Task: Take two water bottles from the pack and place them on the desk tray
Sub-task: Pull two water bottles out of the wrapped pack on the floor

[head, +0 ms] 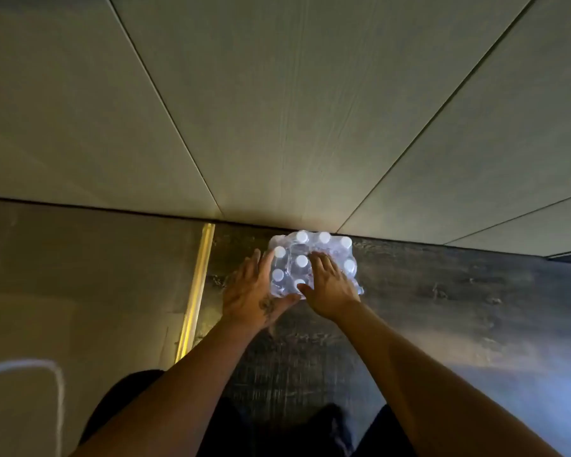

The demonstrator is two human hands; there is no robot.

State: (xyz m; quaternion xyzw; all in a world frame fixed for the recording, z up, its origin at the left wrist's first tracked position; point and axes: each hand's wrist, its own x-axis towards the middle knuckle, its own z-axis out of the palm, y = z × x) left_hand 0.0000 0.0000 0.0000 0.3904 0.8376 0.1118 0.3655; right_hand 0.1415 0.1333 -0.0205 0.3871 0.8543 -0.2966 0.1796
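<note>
A shrink-wrapped pack of water bottles (pixel 314 258) with white caps stands on the dark floor against the wall. My left hand (pixel 254 291) lies flat against the pack's left side, fingers spread along the plastic. My right hand (pixel 327 288) rests on top of the pack near its front, fingers spread over the wrap among the caps. Neither hand has a single bottle in its grip. No desk tray is in view.
A panelled wall (pixel 277 110) rises right behind the pack. A yellow metal strip (pixel 195 291) divides the dark floor (pixel 442 308) from a lighter floor on the left. A white curved edge (pixel 47 374) shows at the lower left. My dark-clothed legs are at the bottom.
</note>
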